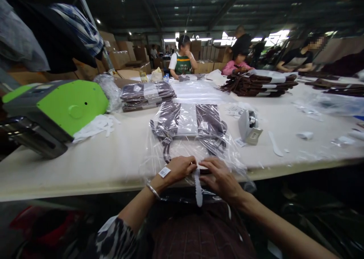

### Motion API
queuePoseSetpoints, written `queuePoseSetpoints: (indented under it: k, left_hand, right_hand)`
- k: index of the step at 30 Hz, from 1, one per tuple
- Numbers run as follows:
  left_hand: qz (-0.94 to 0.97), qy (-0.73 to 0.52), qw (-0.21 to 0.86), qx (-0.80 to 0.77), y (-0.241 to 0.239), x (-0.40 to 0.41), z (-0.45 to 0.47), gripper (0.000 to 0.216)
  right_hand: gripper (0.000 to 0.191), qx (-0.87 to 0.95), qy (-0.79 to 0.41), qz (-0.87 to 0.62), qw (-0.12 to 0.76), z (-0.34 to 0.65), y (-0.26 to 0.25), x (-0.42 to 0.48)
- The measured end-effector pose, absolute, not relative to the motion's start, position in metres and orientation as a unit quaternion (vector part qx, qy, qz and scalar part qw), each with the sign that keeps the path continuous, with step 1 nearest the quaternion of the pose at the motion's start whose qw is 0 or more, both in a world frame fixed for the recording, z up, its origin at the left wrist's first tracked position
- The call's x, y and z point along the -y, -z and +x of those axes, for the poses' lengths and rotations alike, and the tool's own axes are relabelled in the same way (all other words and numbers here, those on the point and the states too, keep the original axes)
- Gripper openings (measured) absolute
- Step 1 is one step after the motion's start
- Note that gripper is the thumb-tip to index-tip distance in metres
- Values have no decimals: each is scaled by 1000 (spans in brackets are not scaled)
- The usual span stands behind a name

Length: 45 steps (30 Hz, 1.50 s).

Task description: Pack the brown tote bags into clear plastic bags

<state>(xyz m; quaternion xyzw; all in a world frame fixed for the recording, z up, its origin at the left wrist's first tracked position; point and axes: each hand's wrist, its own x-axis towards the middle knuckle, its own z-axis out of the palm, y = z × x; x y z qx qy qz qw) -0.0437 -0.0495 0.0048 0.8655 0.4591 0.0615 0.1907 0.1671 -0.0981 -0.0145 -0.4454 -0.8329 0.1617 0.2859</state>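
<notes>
A dark brown handbag (165, 117) with a pale band round its middle lies in a clear plastic bag (148, 153) on the table in front of me. Its looped handles point toward my body. My left hand (180, 167) is closed in a pinch at the near edge of the plastic. From its fingertips hangs a white plastic knife (198, 192), serrated edge to the side. Close beside it, my right hand (220, 175) has its fingers apart, over the plastic and a dark handle end. A barcode sticker (164, 172) is stuck on the back of my left hand.
On the left stands a green and grey machine (75, 105). Wrapped bags (148, 94) are stacked behind; more brown bags (261, 85) lie at the back right. A small grey dispenser (248, 126) and another white knife (274, 143) are at right. Co-workers (182, 60) sit across the table (93, 168).
</notes>
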Motion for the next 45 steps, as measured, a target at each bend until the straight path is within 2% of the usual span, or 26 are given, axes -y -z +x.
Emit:
queuePoseSetpoints:
  k: [2,5,9,13,15,17,19,23,25,28,30,34,39,45]
  left_hand:
    - [861,-91,181,-466,-14,54,-44,22]
    - [861,-126,176,-461,-24,60,-47,22]
    - [879,-126,135,-439,-20,64,-54,28]
    - [916,-152,50,-368,-3,64,-54,21]
    - [929,-191,-5,-316,3,63,-53,19]
    - [932,-225,-61,-278,4,63,-52,18]
    - [931,-241,-100,-254,4,63,-53,17]
    - [926,-259,-137,-237,2,66,-58,18]
    - [919,-270,-145,-247,4,68,-61,17]
    - [914,-269,-138,-270,9,71,-65,17]
    - [915,-262,-128,-280,13,74,-66,20]
    - [910,-264,-107,-301,19,76,-65,19]
    - [923,-212,-36,-319,26,79,-64,22]
    - [890,-142,93,-423,42,84,-54,25]
  right_hand:
    - [40,835,-172,-469,232,150,8,85]
    - [21,830,-233,-492,125,136,5,70]
    - [23,811,-310,-478,131,134,3,60]
    - [48,760,-523,-375,91,146,-8,46]
    - [64,662,-671,-327,72,153,-14,35]
    - [72,547,-777,-305,70,156,-16,23]
    - [65,477,-825,-298,51,151,-12,14]
    - [31,436,-839,-322,-49,126,5,7]
    - [30,428,-845,-322,2,116,10,7]
    - [53,382,-847,-344,137,111,13,7]
    - [58,353,-841,-369,179,111,13,7]
    - [55,341,-833,-375,223,112,9,12]
    - [47,368,-821,-374,227,108,13,19]
    - [33,518,-642,-478,302,84,39,15]
